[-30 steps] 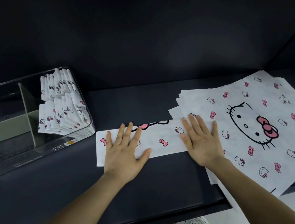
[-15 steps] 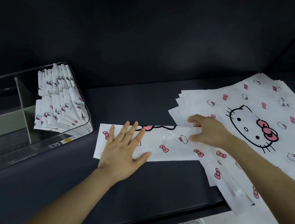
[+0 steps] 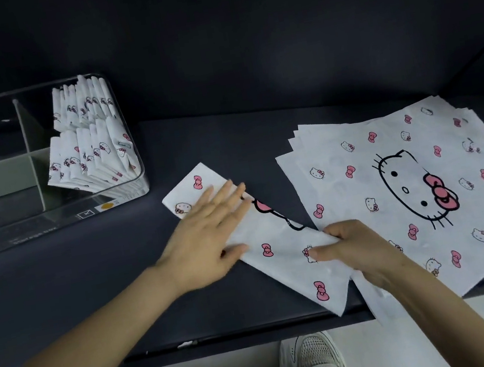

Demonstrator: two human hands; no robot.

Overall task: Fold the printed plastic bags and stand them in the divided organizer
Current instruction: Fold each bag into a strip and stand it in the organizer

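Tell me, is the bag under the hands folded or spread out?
Folded: the bag is a narrow strip, its big printed face cut off at the edge.

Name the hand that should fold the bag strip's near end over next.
Right, I'd judge. The right hand pinches the folded bag strip near its middle, beside the free near end, while the left hand lies flat on the far end, pinning it.
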